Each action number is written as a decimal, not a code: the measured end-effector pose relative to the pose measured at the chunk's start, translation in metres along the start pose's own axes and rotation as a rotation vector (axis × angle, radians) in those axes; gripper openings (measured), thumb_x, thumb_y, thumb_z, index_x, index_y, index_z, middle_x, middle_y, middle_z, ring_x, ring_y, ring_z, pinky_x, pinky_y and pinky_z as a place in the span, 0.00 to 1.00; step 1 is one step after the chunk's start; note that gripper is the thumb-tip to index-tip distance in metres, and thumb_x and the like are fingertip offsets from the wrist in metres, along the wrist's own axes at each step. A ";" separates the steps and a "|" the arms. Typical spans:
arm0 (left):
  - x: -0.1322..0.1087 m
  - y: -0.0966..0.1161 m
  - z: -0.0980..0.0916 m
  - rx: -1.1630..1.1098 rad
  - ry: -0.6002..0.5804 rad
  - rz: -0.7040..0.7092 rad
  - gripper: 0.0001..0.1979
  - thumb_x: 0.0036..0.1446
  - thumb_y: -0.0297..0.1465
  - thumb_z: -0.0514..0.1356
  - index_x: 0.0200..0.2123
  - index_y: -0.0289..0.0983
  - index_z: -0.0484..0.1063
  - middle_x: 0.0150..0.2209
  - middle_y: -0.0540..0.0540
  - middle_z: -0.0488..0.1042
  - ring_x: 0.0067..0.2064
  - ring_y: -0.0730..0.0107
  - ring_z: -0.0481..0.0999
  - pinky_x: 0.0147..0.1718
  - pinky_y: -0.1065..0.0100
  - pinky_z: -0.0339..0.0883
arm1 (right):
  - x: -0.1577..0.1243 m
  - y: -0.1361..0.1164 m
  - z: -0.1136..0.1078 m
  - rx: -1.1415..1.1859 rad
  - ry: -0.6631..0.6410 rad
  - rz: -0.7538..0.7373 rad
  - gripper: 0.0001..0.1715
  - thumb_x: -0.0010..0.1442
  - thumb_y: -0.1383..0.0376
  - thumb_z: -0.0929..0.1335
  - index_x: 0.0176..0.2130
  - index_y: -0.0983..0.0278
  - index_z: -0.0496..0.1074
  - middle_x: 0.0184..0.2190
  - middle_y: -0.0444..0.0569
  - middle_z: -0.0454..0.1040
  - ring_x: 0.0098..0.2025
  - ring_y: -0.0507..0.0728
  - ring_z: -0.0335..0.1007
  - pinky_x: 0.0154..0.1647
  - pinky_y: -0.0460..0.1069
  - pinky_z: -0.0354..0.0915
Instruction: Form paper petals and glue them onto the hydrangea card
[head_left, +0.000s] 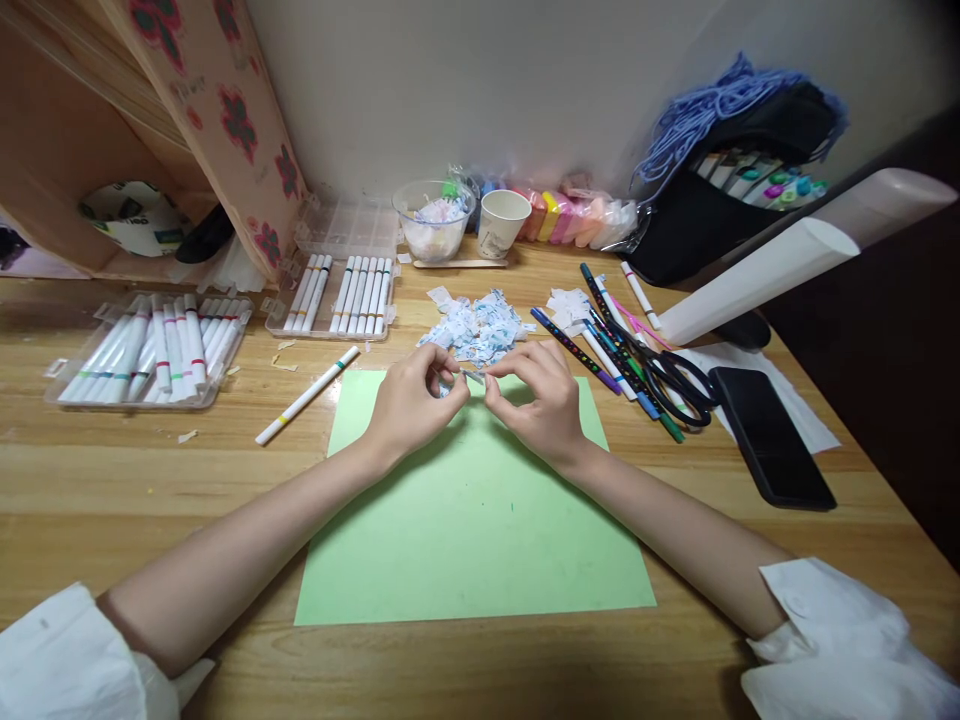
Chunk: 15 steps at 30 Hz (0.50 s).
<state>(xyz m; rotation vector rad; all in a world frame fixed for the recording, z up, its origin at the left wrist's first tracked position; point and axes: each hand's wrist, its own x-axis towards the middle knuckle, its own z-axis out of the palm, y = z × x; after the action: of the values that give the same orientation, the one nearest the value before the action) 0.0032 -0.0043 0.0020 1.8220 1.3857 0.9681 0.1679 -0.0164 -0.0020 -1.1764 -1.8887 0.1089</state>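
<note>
Both hands meet over the far edge of a green sheet of paper on the wooden table. Between thumb and fingers, my left hand pinches a small scrap of paper, its fingers partly curled out of sight. My right hand pinches the other end of the same scrap. Just beyond my fingertips lies a pile of torn blue-and-white paper bits. To its right is a smaller heap of white bits. A white marker lies left of the green sheet.
Marker cases stand at the left. Behind the pile are a clear bowl, a paper cup and bagged coloured clay. Pens, scissors, a phone and a white paper roll are on the right.
</note>
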 end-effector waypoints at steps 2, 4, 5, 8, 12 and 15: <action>0.000 0.001 -0.001 -0.009 -0.014 0.003 0.05 0.52 0.31 0.57 0.26 0.37 0.66 0.23 0.52 0.68 0.24 0.75 0.64 0.24 0.72 0.56 | 0.000 0.000 0.000 -0.013 0.020 0.001 0.04 0.54 0.69 0.67 0.30 0.60 0.71 0.27 0.47 0.71 0.34 0.59 0.64 0.38 0.55 0.61; -0.001 0.002 -0.002 -0.017 -0.073 0.040 0.10 0.55 0.33 0.55 0.23 0.36 0.67 0.21 0.52 0.67 0.23 0.75 0.63 0.24 0.71 0.55 | 0.000 0.001 0.000 -0.021 0.025 -0.005 0.04 0.54 0.69 0.68 0.30 0.60 0.71 0.27 0.47 0.70 0.34 0.59 0.63 0.38 0.55 0.60; -0.001 0.003 -0.003 -0.019 -0.106 0.068 0.12 0.56 0.33 0.55 0.23 0.36 0.67 0.21 0.52 0.67 0.23 0.75 0.63 0.24 0.71 0.55 | 0.000 0.001 0.000 -0.020 0.019 -0.010 0.04 0.54 0.69 0.68 0.30 0.60 0.71 0.27 0.47 0.70 0.34 0.59 0.63 0.38 0.55 0.60; -0.002 0.004 -0.003 -0.012 -0.150 0.141 0.11 0.56 0.35 0.56 0.24 0.36 0.67 0.21 0.53 0.67 0.23 0.76 0.62 0.25 0.72 0.54 | -0.001 0.000 0.000 -0.011 -0.011 -0.026 0.05 0.54 0.70 0.68 0.31 0.60 0.72 0.27 0.47 0.71 0.34 0.59 0.64 0.37 0.54 0.61; -0.001 0.003 -0.003 0.020 -0.146 0.178 0.10 0.55 0.32 0.56 0.23 0.36 0.66 0.21 0.54 0.65 0.23 0.77 0.61 0.25 0.73 0.53 | 0.000 0.000 0.000 -0.017 -0.024 -0.060 0.04 0.54 0.70 0.67 0.30 0.61 0.72 0.26 0.46 0.71 0.33 0.57 0.64 0.36 0.53 0.61; -0.001 0.001 -0.002 0.043 -0.149 0.170 0.09 0.55 0.28 0.54 0.24 0.35 0.68 0.20 0.54 0.65 0.24 0.77 0.61 0.26 0.72 0.53 | 0.000 0.000 0.001 -0.015 -0.015 -0.076 0.04 0.54 0.70 0.68 0.29 0.62 0.71 0.26 0.46 0.71 0.32 0.56 0.64 0.35 0.53 0.61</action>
<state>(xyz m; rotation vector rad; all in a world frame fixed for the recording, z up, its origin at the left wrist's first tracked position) 0.0014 -0.0053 0.0035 2.0271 1.1848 0.8717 0.1673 -0.0160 -0.0020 -1.1148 -1.9481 0.0621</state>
